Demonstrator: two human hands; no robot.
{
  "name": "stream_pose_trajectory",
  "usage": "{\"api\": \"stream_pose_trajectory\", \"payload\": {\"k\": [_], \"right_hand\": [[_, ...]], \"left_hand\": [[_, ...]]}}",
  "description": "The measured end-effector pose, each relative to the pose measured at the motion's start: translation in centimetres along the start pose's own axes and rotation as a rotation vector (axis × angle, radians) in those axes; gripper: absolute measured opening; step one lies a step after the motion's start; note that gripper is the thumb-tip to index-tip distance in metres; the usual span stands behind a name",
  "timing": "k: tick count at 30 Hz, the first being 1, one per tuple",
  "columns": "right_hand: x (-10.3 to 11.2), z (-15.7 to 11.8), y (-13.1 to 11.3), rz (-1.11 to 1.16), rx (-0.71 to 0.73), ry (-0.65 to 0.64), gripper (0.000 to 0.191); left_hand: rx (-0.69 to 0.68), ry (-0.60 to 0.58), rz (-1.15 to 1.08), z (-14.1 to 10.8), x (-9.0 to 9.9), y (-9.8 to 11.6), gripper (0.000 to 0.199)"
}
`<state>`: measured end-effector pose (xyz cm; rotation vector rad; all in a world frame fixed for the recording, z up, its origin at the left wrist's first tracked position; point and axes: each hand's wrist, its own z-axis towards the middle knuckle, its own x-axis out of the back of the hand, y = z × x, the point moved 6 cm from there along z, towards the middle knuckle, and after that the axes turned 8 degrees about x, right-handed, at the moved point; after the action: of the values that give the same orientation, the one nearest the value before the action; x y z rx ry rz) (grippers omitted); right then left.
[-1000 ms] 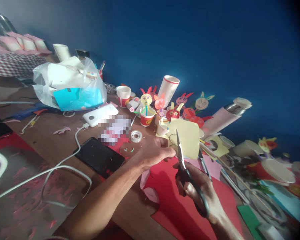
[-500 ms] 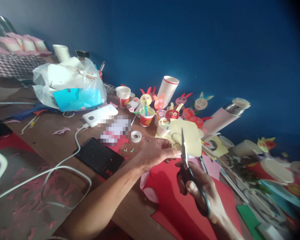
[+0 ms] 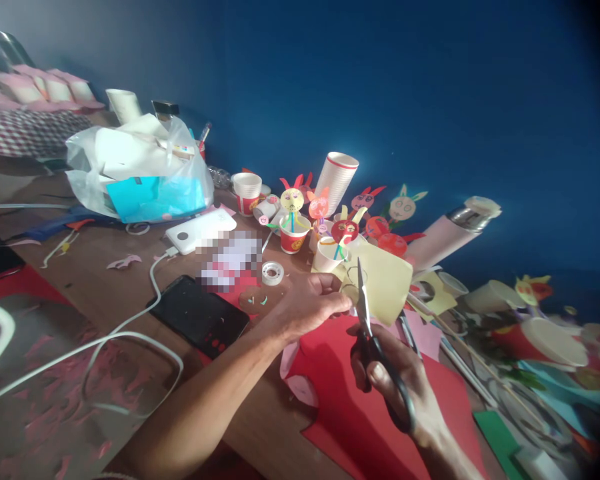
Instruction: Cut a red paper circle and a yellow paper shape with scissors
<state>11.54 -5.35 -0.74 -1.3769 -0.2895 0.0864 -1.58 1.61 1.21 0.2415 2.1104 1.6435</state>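
Note:
My left hand (image 3: 313,307) pinches the lower left edge of a pale yellow sheet (image 3: 387,277) that has small circles drawn on it. In my right hand (image 3: 395,373) is a pair of black-handled scissors (image 3: 364,310), blades pointing up and lying against the sheet by the drawn circles. Beneath both hands lies a large red sheet (image 3: 350,400) with a cut, curved left edge. Just behind the yellow sheet stands a white cup (image 3: 329,256) holding a red paper face with yellow ears.
Behind are paper cups with paper faces (image 3: 294,235) and a pink flask (image 3: 443,237). Leftward lie a black phone (image 3: 200,317), a tape roll (image 3: 273,273), a white power bank (image 3: 200,230) with its cable, and a plastic bag (image 3: 85,180). More cups and scraps crowd the right.
The yellow sheet has turned, its right side now lower and farther right. My left hand has shifted slightly left, and the scissors in my right hand have moved a little left.

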Motion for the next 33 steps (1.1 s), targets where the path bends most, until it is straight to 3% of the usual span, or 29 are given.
{"api": "stream_pose_trajectory", "payload": {"k": [11, 33], "right_hand": [[-0.25, -0.1, -0.14, 0.026, -0.012, -0.005, 0.043], [-0.36, -0.44, 0.44, 0.045, -0.001, 0.014, 0.045]], "left_hand": [[-0.018, -0.005, 0.006, 0.24, -0.21, -0.34, 0.017], [0.0, -0.042, -0.123, 0.25, -0.32, -0.13, 0.009]]}}
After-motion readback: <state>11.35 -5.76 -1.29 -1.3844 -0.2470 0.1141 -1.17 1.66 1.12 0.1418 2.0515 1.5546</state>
